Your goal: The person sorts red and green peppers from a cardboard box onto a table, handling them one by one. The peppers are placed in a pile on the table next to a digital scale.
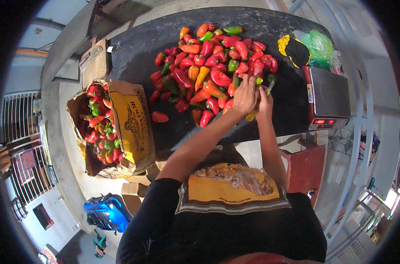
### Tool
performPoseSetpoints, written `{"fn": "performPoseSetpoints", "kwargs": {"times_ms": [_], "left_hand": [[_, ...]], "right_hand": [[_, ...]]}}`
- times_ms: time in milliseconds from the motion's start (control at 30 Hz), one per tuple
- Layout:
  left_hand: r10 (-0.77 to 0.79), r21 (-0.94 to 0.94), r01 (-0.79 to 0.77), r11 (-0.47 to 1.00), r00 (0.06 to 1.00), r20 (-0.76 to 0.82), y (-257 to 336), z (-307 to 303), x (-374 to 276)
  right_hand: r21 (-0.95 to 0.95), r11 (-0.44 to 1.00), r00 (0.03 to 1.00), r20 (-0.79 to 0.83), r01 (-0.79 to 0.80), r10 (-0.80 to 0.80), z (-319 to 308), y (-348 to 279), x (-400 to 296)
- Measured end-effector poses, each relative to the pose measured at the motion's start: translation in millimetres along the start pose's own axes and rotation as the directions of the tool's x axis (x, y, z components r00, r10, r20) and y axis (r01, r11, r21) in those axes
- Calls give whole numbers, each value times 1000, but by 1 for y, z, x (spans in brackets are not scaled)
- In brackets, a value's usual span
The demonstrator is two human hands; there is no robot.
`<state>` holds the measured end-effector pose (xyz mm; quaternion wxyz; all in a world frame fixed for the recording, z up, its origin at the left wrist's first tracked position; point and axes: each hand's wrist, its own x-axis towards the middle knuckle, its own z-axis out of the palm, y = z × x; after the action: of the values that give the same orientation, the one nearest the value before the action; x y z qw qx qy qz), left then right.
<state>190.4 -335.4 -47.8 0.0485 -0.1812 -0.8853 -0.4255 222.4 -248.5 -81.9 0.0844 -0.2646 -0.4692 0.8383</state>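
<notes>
A broad pile of red, orange and green peppers (206, 72) lies on the dark tabletop (130, 43). At the pile's right edge my left hand (246, 95) bends its fingers beside a green pepper end. Close against it, my right hand (264, 102) is closed on the yellow handle of a knife (271, 86), whose short blade points up and away from me. The handle's end (251, 116) shows below the hands. What my left fingers hold is mostly hidden behind them.
Left of the table stands an opened paper sack (130, 122) full of peppers. A digital scale (330, 95) sits at the right end, with a green plastic bag (320, 46) and a black-and-yellow cloth item (294, 52) behind it. A wooden board (96, 64) is at the far left.
</notes>
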Motion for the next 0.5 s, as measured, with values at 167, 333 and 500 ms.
{"fn": "performPoseSetpoints", "kwargs": {"times_ms": [167,333,500], "left_hand": [[95,72,-94,993,995,-4,-8,20,34],[74,141,-60,988,993,-95,-21,-36,32],[-264,-336,224,915,961,-79,-12,-185,-51]], "right_hand": [[-79,986,989,-14,145,-147,-16,9,48],[-617,689,912,126,380,-390,-16,20,92],[-766,521,912,208,376,-353,-22,14,90]]}}
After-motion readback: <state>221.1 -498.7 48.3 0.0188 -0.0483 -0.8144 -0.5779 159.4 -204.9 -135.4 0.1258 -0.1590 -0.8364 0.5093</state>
